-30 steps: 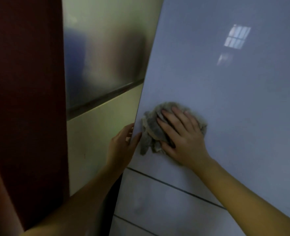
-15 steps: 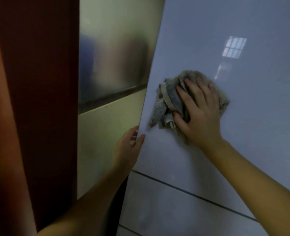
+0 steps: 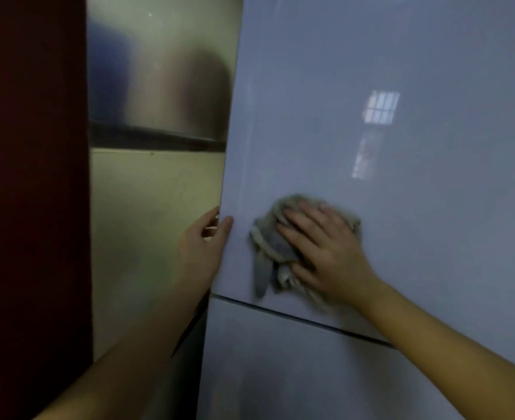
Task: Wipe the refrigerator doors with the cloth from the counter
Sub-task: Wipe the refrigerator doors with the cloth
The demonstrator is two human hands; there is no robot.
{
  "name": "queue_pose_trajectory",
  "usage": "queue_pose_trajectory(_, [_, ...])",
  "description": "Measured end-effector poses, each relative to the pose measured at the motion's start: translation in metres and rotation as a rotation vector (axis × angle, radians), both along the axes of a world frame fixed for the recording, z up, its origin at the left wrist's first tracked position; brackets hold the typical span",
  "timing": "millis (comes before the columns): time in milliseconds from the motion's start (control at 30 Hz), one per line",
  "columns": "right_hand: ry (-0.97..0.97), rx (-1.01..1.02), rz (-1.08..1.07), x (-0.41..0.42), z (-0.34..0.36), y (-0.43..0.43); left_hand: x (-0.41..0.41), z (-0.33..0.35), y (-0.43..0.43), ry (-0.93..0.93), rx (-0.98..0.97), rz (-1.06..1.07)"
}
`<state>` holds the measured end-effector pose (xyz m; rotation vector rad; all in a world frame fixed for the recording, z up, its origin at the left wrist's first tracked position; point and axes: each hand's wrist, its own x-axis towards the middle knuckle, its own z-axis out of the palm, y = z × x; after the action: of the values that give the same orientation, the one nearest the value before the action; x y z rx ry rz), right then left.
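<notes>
Got my right hand [image 3: 325,253] flat, fingers straight, pressing cloth [image 3: 268,244] on door [image 3: 371,86], low, just above seam [image 3: 295,316]. My left hand [image 3: 201,247] grips door's left edge, thumb in front. Cloth sits just right of it; most bare door lies up and right, I reckon

single head-worn wide view, faces forward and slightly down, close up on refrigerator door [image 3: 401,237], door fills right side.

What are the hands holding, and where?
The left hand grips the fridge door by its side edge. The right hand presses flat on the middle of the cloth.
</notes>
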<state>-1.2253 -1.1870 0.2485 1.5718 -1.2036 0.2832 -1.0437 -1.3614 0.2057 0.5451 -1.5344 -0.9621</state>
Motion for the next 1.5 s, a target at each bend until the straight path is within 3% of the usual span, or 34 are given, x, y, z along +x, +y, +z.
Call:
queue_pose_trajectory(233, [-0.142, -0.248, 0.027, 0.011, 0.095, -0.011, 0.000, 0.000, -0.001, 0.003, 0.015, 0.012])
queue_pose_trajectory(667, [0.111, 0.037, -0.026, -0.026, -0.082, 0.032, -0.011, -0.042, 0.016, 0.053, -0.240, 0.145])
queue_pose_trajectory(967, [-0.007, -0.091, -0.017, -0.017, -0.133, 0.027, -0.016, -0.132, 0.013, 0.171, -0.097, 0.107])
queue_pose_trajectory(1233, [0.012, -0.157, -0.036, -0.011, -0.165, 0.018, -0.018, -0.147, 0.001, 0.237, -0.178, 0.005])
queue_pose_trajectory(1500, [0.064, -0.169, -0.047, -0.014, -0.134, 0.013, -0.015, -0.156, -0.008, 0.102, -0.431, 0.106])
